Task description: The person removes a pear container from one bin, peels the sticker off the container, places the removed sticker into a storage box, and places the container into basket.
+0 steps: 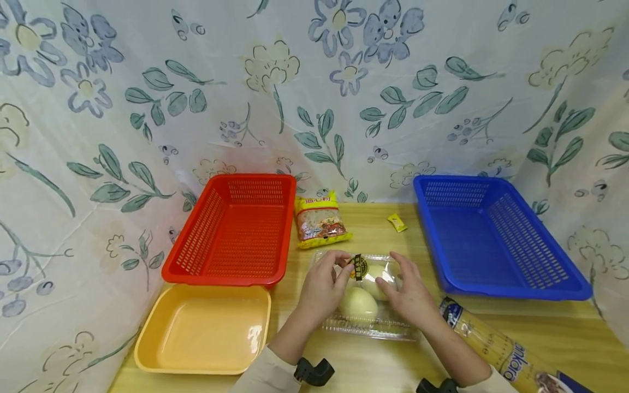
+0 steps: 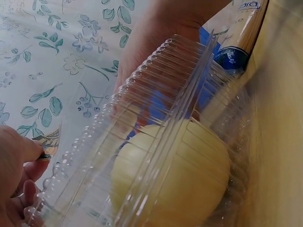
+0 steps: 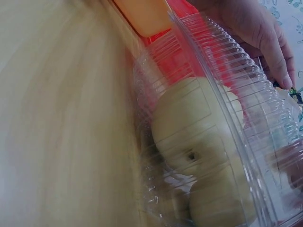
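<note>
A clear plastic clamshell box (image 1: 371, 327) with several pale yellow, pear-like fruits (image 1: 358, 304) inside sits on the table in front of me. My left hand (image 1: 320, 289) is over its left side, pinching the edge of a black and gold sticker label (image 1: 360, 267) between thumb and fingers. In the left wrist view, the label (image 2: 49, 143) stands up at the fingertips. My right hand (image 1: 411, 295) rests across the right side of the lid, fingers extended toward the far edge and thumb on top. A dark blossom end shows on one fruit (image 3: 189, 127) in the right wrist view.
At the left stand a red basket (image 1: 290, 234) and a yellow tub (image 1: 203, 327). A blue basket (image 1: 472, 234) is on the right, with a pasta packet (image 1: 496, 344) in front. Behind the box lie a yellow food packet (image 1: 321, 221) and a small yellow wrapped piece (image 1: 397, 222).
</note>
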